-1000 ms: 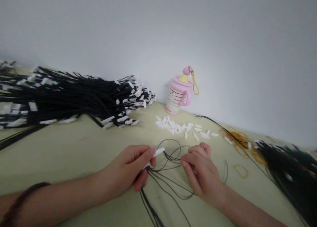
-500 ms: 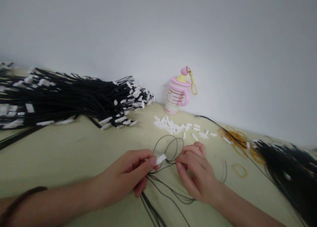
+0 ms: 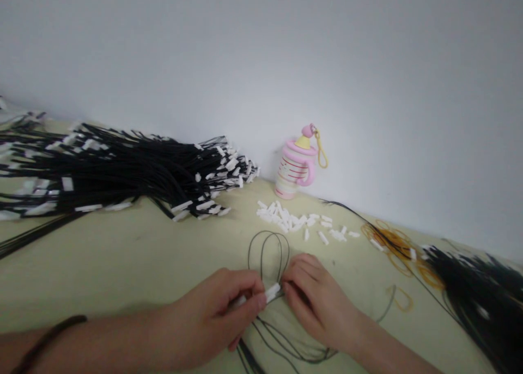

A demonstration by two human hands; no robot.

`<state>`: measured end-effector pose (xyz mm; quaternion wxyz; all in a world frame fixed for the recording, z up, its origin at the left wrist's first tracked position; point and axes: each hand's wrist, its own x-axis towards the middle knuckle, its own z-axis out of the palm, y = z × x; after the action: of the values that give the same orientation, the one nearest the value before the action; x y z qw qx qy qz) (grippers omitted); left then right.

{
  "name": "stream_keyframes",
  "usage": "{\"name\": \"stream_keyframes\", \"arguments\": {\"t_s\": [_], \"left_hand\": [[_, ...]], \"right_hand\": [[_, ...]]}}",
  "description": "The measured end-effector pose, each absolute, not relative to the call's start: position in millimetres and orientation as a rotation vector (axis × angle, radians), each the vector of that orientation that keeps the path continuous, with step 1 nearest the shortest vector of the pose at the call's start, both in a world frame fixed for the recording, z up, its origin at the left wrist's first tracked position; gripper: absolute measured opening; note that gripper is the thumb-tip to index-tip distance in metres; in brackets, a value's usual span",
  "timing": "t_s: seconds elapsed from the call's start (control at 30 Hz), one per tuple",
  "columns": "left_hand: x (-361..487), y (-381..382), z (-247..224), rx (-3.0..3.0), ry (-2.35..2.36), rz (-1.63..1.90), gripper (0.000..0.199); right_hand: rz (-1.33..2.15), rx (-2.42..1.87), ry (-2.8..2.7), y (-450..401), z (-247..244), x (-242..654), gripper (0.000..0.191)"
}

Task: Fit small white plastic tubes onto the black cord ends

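Note:
My left hand (image 3: pixel 233 308) pinches small white connector pieces (image 3: pixel 272 292) between thumb and index finger, their ends sticking out to the right. Thin black wires (image 3: pixel 261 257) rise from this spot in two loops. Close on the right, my right hand (image 3: pixel 312 300) has its fingertips pinched together on the wire at the tip of the white pieces. What exactly lies between those fingertips is partly hidden. More wire strands (image 3: pixel 281 344) curve below both hands, and a dark wire bundle (image 3: pixel 250 359) runs down from under the left hand.
A large heap of black wires (image 3: pixel 134 170) with white ends lies at the left. Loose white pieces (image 3: pixel 281 216) are scattered before a pink-and-white cup-shaped holder (image 3: pixel 292 170) by the wall. Yellow rubber bands (image 3: pixel 390 240) and another black wire bundle (image 3: pixel 478 303) lie at the right.
My right hand has come in toward the left, its fingertips now beside the white pieces. The wire loops stand taller and further left. The whole view has shifted slightly.

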<state>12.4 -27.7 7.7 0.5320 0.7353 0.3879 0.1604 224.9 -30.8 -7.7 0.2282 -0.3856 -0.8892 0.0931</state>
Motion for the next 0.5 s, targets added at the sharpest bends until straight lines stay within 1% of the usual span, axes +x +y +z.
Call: {"name": "stream_keyframes", "arguments": {"t_s": [0.23,0.33,0.43,0.47,0.5], "left_hand": [[13,-30,11,1.831,0.940,0.408,0.029],[12,-30,10,1.797,0.941,0.428,0.021],[11,-28,3,1.742,0.895,0.549,0.007],[11,-27,0,1.720,0.863,0.564,0.005],[11,-25,-3,1.659,0.828,0.599,0.009]], "right_hand": [[0.278,-1.020,-2.392,-31,-10,220,0.013],[0.226,-0.979,-2.385,-30,-12,218,0.015],[0.104,-0.910,-2.382,-29,-11,217,0.016],[0.068,-0.886,-2.375,-29,-10,217,0.015],[0.050,-0.884,-2.365,-29,-9,217,0.015]]}}
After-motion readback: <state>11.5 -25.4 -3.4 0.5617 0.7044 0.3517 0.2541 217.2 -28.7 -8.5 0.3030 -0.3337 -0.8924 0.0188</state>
